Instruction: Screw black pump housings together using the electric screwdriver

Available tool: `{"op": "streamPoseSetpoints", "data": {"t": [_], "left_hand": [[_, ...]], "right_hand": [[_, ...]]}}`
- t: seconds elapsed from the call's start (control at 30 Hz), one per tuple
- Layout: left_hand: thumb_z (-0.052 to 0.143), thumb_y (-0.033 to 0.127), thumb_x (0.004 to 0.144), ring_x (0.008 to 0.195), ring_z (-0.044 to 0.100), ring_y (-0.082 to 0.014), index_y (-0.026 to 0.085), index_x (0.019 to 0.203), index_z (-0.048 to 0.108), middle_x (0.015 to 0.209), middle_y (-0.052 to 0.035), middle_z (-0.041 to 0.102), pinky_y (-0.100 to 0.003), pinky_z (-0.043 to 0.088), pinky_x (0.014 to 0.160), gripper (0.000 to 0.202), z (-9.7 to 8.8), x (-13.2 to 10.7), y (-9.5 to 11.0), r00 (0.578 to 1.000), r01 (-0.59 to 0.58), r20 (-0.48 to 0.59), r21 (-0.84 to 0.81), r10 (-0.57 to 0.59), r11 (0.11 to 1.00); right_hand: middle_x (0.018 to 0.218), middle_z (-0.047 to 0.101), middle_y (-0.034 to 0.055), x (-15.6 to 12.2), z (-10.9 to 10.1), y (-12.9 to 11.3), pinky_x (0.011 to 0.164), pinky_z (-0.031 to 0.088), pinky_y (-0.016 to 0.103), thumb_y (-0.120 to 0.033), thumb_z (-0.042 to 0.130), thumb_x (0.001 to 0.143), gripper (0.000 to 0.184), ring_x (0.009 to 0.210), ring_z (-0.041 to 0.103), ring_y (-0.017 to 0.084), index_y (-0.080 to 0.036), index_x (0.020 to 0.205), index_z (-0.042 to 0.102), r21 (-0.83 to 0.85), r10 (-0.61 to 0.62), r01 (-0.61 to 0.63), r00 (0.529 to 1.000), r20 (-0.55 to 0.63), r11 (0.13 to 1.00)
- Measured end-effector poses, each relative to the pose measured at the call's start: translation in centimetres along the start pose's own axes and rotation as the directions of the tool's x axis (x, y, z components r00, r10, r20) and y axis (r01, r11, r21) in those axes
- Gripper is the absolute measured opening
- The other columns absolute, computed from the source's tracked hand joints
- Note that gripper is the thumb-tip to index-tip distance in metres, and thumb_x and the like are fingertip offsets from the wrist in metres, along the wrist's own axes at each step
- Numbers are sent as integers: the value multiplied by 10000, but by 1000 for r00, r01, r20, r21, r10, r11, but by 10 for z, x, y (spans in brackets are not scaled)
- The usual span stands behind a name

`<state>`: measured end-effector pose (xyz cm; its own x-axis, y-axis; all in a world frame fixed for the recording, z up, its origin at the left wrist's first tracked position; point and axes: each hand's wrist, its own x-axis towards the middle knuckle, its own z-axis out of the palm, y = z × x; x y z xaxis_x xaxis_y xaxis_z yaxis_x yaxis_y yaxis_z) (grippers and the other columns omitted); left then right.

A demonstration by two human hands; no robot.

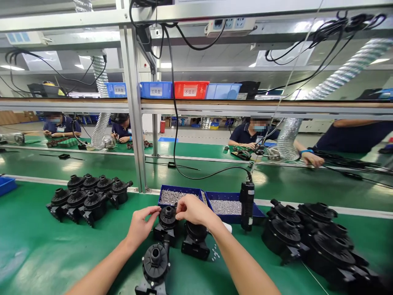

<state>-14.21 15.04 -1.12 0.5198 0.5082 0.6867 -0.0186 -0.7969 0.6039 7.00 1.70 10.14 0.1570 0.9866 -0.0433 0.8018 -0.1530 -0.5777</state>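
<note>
A black pump-like housing (pixel 168 218) with a round ribbed top and a short central spout stands between my hands. At its left rim is my left hand (pixel 141 224), thumb and forefinger pinched together; whatever is between the tips is too small to make out. My right hand (pixel 194 209) reaches to the right side of the same housing with its fingers closed, and what they hold is hidden. A second housing (pixel 196 239) sits partly under my right hand. Nearer to me stands a third housing (pixel 155 264). Small pale rings or nuts (pixel 215 253) lie scattered beside my right forearm.
Behind my hands are a blue bin of screws (pixel 181 190) and a blue bin of small metal parts (pixel 225 207). A black electric screwdriver (pixel 247 207) hangs on its cable. More housings stand left (pixel 92 203) and right (pixel 328 248). Co-workers sit across the bench.
</note>
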Motion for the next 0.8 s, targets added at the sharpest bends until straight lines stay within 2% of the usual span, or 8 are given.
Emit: {"op": "streamPoseSetpoints", "data": {"t": [0.07,0.17,0.33,0.5,0.6,0.67,0.8], "left_hand": [[686,246,1009,928,834,-242,238,1085,836,1043,-49,855,-351,691,875,168,1,0,-1,1000,-29,-5,3,29,1000],[676,243,1010,940,834,-236,258,1147,832,1069,-37,854,-334,690,864,208,1,0,-2,999,-51,13,6,51,999],[691,272,1003,929,838,-250,244,1145,836,1062,-45,855,-336,696,859,205,2,-1,-4,999,33,30,-10,-32,999],[642,321,1036,1000,828,-246,288,1184,834,1130,-46,845,-327,682,894,244,1,-4,-8,995,25,96,7,-25,1000],[582,356,1056,1110,798,-259,279,1240,807,1188,-68,831,-364,646,993,300,-9,-4,-11,982,72,170,32,-76,997],[558,335,1038,1105,779,-274,259,1188,804,1168,-82,823,-398,626,1000,298,-17,-4,-11,953,111,270,102,-135,989],[631,199,829,977,726,-287,222,998,759,1020,-78,774,-396,596,898,213,-27,-11,-15,836,173,457,307,-304,936]], "right_hand": [[791,774,10,-4,-4,-4,667,465,274,-179,901,825,68,743,699,190,-201,834,837,-11,-86,86,996,6,996],[972,753,-7,-10,-3,-11,823,490,262,-235,956,817,121,935,694,186,-261,877,854,-31,-253,255,966,53,966],[1204,598,54,-4,15,-14,983,506,327,-337,971,823,138,1225,565,255,-270,883,866,-208,-509,515,856,84,832],[1323,541,95,3,29,-12,1090,502,413,-363,964,823,146,1337,479,304,-260,872,873,-343,-575,554,817,46,759],[1425,523,115,2,33,-13,1161,478,455,-302,890,899,41,1425,429,326,-266,917,884,-367,-593,565,804,44,739],[1488,508,131,-1,31,-14,1212,447,485,-259,854,917,93,1477,391,343,-268,1004,884,-363,-591,569,804,58,738],[1527,523,160,-8,20,-14,1228,445,502,-268,839,906,383,1490,414,350,-245,1285,793,-304,-565,545,824,25,781]]}}
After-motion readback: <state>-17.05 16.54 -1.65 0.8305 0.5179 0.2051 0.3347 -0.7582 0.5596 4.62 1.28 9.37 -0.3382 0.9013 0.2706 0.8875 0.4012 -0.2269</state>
